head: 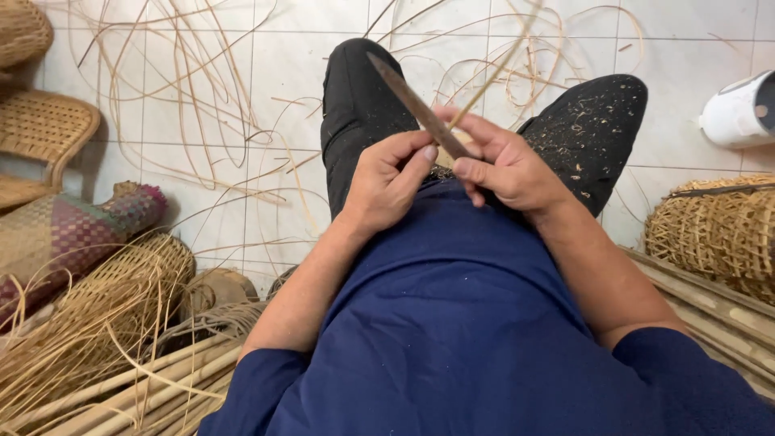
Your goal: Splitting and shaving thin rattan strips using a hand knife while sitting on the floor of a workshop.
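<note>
Nearest the camera, a dark blue shirt [452, 323] over the lap, both forearms reaching forward from its sleeves. At lower left, a bundle of pale cane rods [137, 391] lying on the floor, beside a half-woven basket [121, 299] with loose strands sticking out. At lower right, flat split cane slats [718, 311] stacked slantwise. Midway, left hand [387, 182] clenched about the handle end of a long dark knife [420, 109], thumb pressed along the blade's base. Right hand [508, 165] just beside it and touching, fingers curled and pinching a thin pale cane strip [492, 77] against the blade; strip slanting up and away toward upper right, blade slanting up toward upper left, the two crossing above the knuckles. Beneath the hands, black trousers [355, 105] with knees apart, the right knee speckled with pale shavings. To the right, an open-weave basket [718, 230]. To the left, a rolled mat [73, 234] in red and green. Farther off, loose cane strands [186, 89] scattered over the white tiled floor [274, 73], woven baskets [36, 121] at far left, a white appliance [739, 109] at far right
</note>
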